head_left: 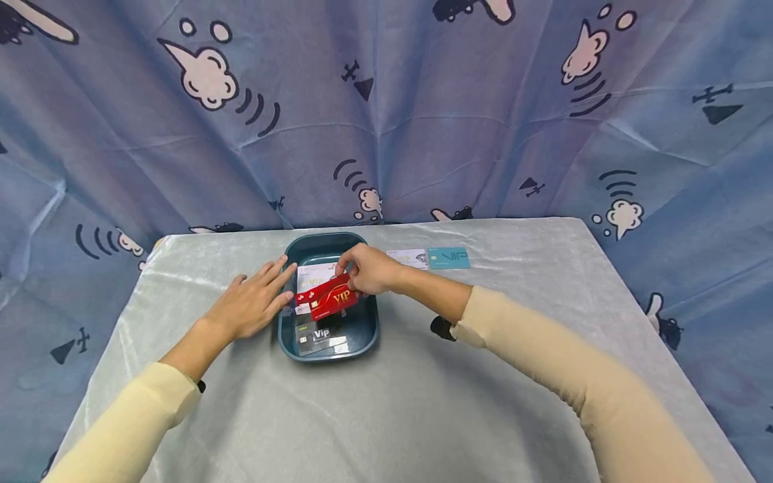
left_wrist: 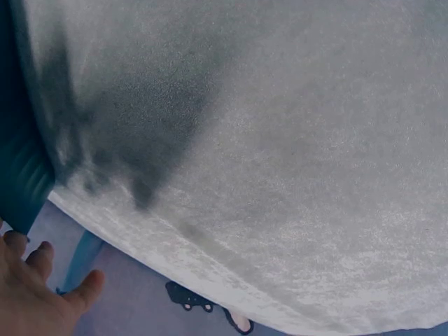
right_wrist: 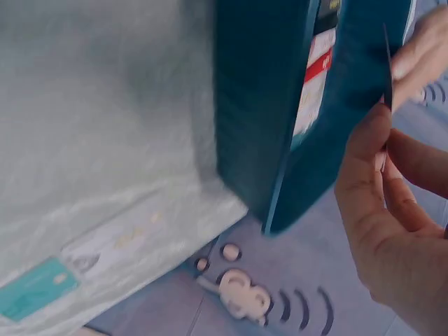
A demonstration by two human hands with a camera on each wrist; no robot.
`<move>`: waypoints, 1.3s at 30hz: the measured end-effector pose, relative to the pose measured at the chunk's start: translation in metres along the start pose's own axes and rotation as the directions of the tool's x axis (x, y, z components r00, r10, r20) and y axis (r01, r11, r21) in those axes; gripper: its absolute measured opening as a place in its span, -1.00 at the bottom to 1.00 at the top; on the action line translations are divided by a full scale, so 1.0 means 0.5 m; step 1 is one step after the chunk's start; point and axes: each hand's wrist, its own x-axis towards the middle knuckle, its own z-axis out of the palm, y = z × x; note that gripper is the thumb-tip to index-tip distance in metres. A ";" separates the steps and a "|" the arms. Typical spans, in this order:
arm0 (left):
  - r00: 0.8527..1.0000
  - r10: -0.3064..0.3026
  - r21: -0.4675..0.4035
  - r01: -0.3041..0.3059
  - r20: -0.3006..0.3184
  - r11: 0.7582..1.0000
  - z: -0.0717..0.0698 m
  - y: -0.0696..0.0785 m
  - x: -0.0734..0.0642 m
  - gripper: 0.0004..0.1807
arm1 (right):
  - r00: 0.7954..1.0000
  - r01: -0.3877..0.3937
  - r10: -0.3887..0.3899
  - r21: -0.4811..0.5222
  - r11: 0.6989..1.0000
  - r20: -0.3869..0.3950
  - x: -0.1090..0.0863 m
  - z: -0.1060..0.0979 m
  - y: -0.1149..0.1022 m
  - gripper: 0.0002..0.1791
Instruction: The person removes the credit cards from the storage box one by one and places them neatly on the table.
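Note:
A red VIP card (head_left: 331, 299) is pinched between the thumb and fingers of my right hand (head_left: 370, 270), above a dark teal tray (head_left: 368, 335). In the right wrist view the card (right_wrist: 388, 66) shows edge-on. Several cards lie in the tray, among them a white card (head_left: 309, 274) toward the back and a dark see-through Vip card (head_left: 311, 335) toward the front; the red card partly covers them. My left hand (head_left: 250, 302) rests at the tray's left rim with its fingers spread and holds nothing.
On the cloth right of the tray lie a white VIP card (head_left: 410, 258), partly behind my right hand, and a teal VIP card (head_left: 449, 258) beside it. A grey cloth (head_left: 423, 402) covers the table. Behind it hangs a blue patterned curtain (head_left: 423, 168).

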 end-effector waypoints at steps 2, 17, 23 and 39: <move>1.000 0.002 0.002 -0.002 -0.002 1.000 -0.001 0.001 -0.001 -0.33 | 0.999 -0.004 0.004 0.001 1.000 -0.038 0.001 -0.016 0.007 -0.73; 1.000 -0.016 -0.005 0.016 0.017 1.000 0.000 0.004 -0.003 -0.33 | 0.969 -0.103 0.110 0.043 0.994 -0.219 0.007 -0.113 0.086 -0.66; 1.000 -0.021 -0.011 0.021 0.015 1.000 0.000 0.004 -0.002 -0.33 | 0.967 -0.137 0.144 0.046 0.990 -0.212 -0.007 -0.135 0.110 -0.66; 0.999 -0.030 -0.010 0.031 0.026 0.999 -0.003 0.006 0.000 -0.32 | 0.962 -0.148 0.141 -0.013 0.989 -0.235 -0.023 -0.148 0.188 -0.68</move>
